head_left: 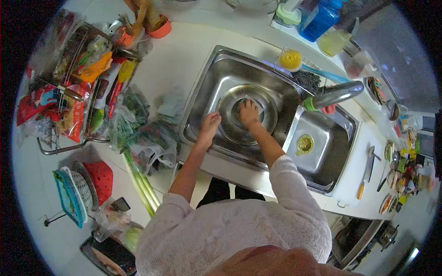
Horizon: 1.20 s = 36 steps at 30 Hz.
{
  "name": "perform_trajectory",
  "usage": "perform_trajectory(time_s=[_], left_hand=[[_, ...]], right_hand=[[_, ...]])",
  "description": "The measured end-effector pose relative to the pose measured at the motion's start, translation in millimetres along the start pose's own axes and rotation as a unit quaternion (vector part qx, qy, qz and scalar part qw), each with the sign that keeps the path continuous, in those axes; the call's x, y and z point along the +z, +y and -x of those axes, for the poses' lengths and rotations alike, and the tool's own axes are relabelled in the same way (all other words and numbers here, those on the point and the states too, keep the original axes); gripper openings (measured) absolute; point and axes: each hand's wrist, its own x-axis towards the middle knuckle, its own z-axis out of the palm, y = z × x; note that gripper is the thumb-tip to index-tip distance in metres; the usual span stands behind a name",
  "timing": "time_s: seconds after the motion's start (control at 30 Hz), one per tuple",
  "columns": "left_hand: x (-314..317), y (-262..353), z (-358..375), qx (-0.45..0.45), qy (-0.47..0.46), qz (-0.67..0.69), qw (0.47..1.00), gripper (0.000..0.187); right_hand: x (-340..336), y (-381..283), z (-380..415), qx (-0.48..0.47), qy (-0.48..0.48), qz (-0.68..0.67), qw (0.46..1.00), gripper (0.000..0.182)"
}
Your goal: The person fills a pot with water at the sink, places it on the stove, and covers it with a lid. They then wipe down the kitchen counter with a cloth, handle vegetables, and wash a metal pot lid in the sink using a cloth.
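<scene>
A wide round metal basin (224, 131) sits in the larger bowl of the stainless steel sink (195, 120). Inside the basin, my right hand (249, 112) reaches down with bent fingers over a small pale and dark thing, mostly hidden under them. My left hand (210, 127) is at the basin's left side, fingertips right at its rim. Its fingers are loosely bent and nothing shows in them.
A faucet (338, 95) with a green collar hangs over the smaller bowl, which has a yellow drain strainer (305, 144). A yellow brush (290, 60) lies behind the sink. Bagged greens (154, 140) stand left; a knife (367, 172) lies right.
</scene>
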Motion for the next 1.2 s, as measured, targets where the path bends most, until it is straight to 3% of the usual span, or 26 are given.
perform_trajectory(time_s=[0.07, 0.17, 0.3, 0.37, 0.4, 0.47, 0.5, 0.53, 0.57, 0.67, 0.73, 0.8, 0.87, 0.9, 0.93, 1.0, 1.03, 1.07, 1.13, 1.17, 1.2], left_hand=[[-3.3, 2.5, 2.2, 0.015, 0.005, 0.006, 1.000, 0.031], [-7.6, 2.7, 5.3, 0.003, -0.006, 0.023, 1.000, 0.031], [-10.0, 3.2, 0.9, 0.018, -0.001, 0.028, 0.999, 0.040], [-9.3, 5.3, -0.6, 0.000, 0.008, 0.031, 0.999, 0.045], [-7.6, -0.3, -7.4, 0.005, 0.056, 0.020, 0.998, 0.051], [-4.8, -30.4, -35.9, 0.011, 0.104, 0.008, 0.995, 0.057], [-3.4, -61.7, -60.6, 0.010, 0.180, -0.060, 0.982, 0.059], [-1.7, -48.0, -56.1, 0.009, 0.255, -0.127, 0.958, 0.062], [-13.7, -35.3, -45.9, 0.027, 0.083, -0.009, 0.996, 0.060], [-6.8, 5.6, -17.8, -0.008, 0.002, 0.102, 0.995, 0.057], [1.3, 26.2, -7.2, 0.002, -0.012, 0.148, 0.989, 0.052], [5.8, 48.9, 10.2, 0.110, -0.028, 0.067, 0.991, 0.047], [1.1, 74.5, 28.8, 0.106, -0.027, -0.019, 0.994, 0.045], [-0.2, 85.4, 38.0, 0.096, -0.020, -0.102, 0.990, 0.044], [2.6, 93.0, 46.8, 0.102, -0.022, -0.104, 0.989, 0.044], [8.7, 104.2, 64.9, 0.156, 0.024, 0.015, 0.987, 0.043], [8.8, 109.5, 72.0, 0.162, 0.025, 0.013, 0.986, 0.043], [8.6, 114.4, 78.6, 0.168, 0.031, 0.000, 0.985, 0.041], [7.0, 117.6, 86.1, 0.179, 0.036, -0.014, 0.983, 0.040], [5.4, 116.4, 88.0, 0.179, 0.018, -0.020, 0.983, 0.038], [5.5, 116.7, 90.2, 0.179, 0.000, -0.025, 0.983, 0.035]], right_hand=[[-6.2, -0.7, 2.1, -0.018, -0.042, 0.024, 0.999, 0.045], [18.0, 18.0, -6.7, -0.025, -0.011, 0.029, 0.999, 0.045], [-1.2, 17.2, -6.7, -0.068, -0.046, -0.002, 0.997, 0.040], [-9.0, 17.3, 1.7, -0.101, 0.014, -0.055, 0.993, 0.042], [-16.1, 16.3, 7.0, -0.102, 0.012, -0.056, 0.993, 0.042], [-37.4, 13.8, 15.0, -0.118, 0.080, -0.244, 0.959, 0.040], [-49.9, 11.0, 17.2, -0.140, 0.120, -0.258, 0.948, 0.040], [-62.9, 7.4, 21.2, -0.141, 0.121, -0.257, 0.948, 0.040], [-76.4, 3.3, 26.2, -0.134, 0.133, -0.273, 0.943, 0.039], [-103.0, 0.1, 37.5, -0.137, 0.173, -0.277, 0.935, 0.035], [-115.5, -0.8, 44.2, -0.108, 0.173, -0.400, 0.894, 0.034], [-126.4, 3.1, 48.0, -0.105, 0.206, -0.373, 0.899, 0.024], [-128.9, 17.0, 44.8, 0.044, 0.087, -0.579, 0.809, 0.023], [-128.4, 20.8, 40.7, 0.060, 0.112, -0.632, 0.764, 0.021], [-129.1, 25.7, 37.3, 0.057, 0.118, -0.633, 0.763, 0.021], [-132.2, 32.6, 31.7, 0.160, 0.129, -0.850, 0.484, 0.019], [-145.5, 25.2, 28.4, 0.185, 0.159, -0.872, 0.423, 0.018], [-158.4, 17.4, 26.2, 0.181, 0.160, -0.874, 0.422, 0.018], [-187.0, -1.4, 27.5, 0.116, 0.264, -0.882, 0.372, 0.012], [-201.4, -16.2, 29.7, 0.081, 0.306, -0.850, 0.420, 0.013], [-214.4, -37.0, 33.0, 0.105, 0.314, -0.815, 0.475, 0.016]])
